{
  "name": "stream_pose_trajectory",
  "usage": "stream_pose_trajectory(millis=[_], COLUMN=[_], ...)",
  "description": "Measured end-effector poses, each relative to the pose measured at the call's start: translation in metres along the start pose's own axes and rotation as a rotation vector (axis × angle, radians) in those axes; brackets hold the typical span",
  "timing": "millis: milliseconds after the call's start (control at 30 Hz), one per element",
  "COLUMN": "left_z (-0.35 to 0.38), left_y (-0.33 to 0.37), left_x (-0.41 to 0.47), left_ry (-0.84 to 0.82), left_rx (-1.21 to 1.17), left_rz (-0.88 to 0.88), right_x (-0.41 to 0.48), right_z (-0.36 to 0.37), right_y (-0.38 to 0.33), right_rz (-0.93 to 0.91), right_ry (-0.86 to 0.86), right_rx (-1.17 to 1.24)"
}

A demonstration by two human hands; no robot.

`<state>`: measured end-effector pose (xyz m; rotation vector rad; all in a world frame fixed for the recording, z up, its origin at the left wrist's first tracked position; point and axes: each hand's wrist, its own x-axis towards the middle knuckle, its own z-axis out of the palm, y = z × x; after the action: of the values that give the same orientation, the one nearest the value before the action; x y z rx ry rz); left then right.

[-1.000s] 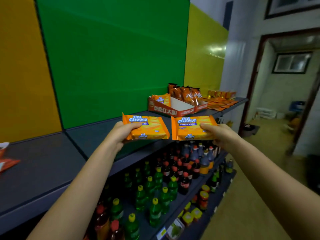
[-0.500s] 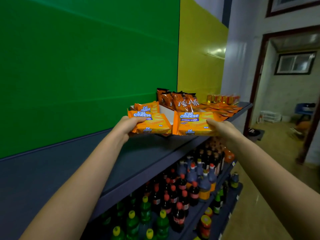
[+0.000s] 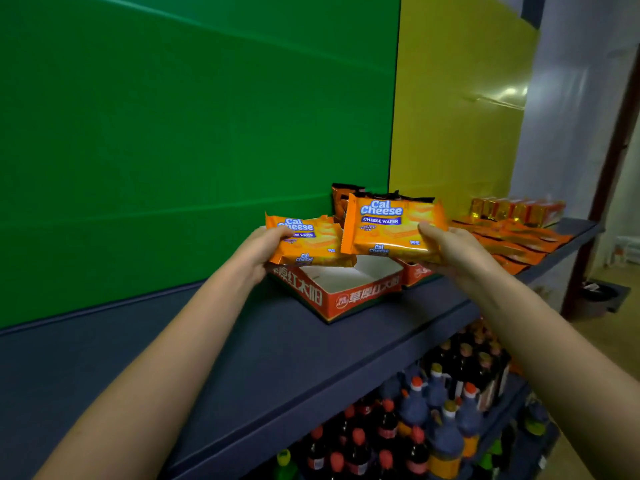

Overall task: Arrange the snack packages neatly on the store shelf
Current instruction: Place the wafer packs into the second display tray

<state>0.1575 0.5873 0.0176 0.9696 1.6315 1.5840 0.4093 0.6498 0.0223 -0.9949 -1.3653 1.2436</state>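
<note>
Since a second ago I've stepped closer: my left hand (image 3: 265,249) and right hand (image 3: 450,252), each clamped on a Cal Cheese wafer pack, now hold the left pack (image 3: 308,242) and right pack (image 3: 391,228) above the open red carton (image 3: 349,294) instead of short of it. The carton sits on the dark blue shelf (image 3: 242,355), backed by green and yellow panels, with bottles (image 3: 415,431) stocked below.

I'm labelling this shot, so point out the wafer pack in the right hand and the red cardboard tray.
Wafer pack (image 3: 388,233), head camera, middle of its front face.
Red cardboard tray (image 3: 363,296), head camera, front wall.
</note>
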Motion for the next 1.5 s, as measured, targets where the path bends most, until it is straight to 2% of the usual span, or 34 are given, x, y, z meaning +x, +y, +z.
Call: stream_pose_trajectory(millis=[200,400,633,833,1033,1300,1500], left_z=[0.028,0.044,0.055,0.049,0.044,0.025,0.023], left_y=[0.002,-0.009,-0.008,-0.007,-0.001,-0.006,-0.005], left_x=[0.04,0.072,0.079,0.081,0.085,0.082,0.084], left_ry=[0.083,0.174,0.376,0.389,0.385,0.32,0.374], left_rx=[0.053,0.231,0.639,0.861,0.917,0.904,0.934], left_rz=[-0.006,-0.01,0.066,0.03,0.009,0.097,0.146], right_x=[0.064,0.11,0.133,0.141,0.144,0.153,0.155], right_z=[-0.005,0.003,0.031,0.042,0.037,0.03,0.028], right_y=[0.006,0.016,0.032,0.036,0.033,0.034,0.03], right_rz=[-0.093,-0.147,-0.255,-0.294,-0.416,-0.519,-0.564], right_ry=[-0.168,-0.377,-0.512,-0.57,-0.595,-0.694,-0.761], right_rx=[-0.163,-0.272,-0.413,-0.532,-0.704,-0.654,-0.742])
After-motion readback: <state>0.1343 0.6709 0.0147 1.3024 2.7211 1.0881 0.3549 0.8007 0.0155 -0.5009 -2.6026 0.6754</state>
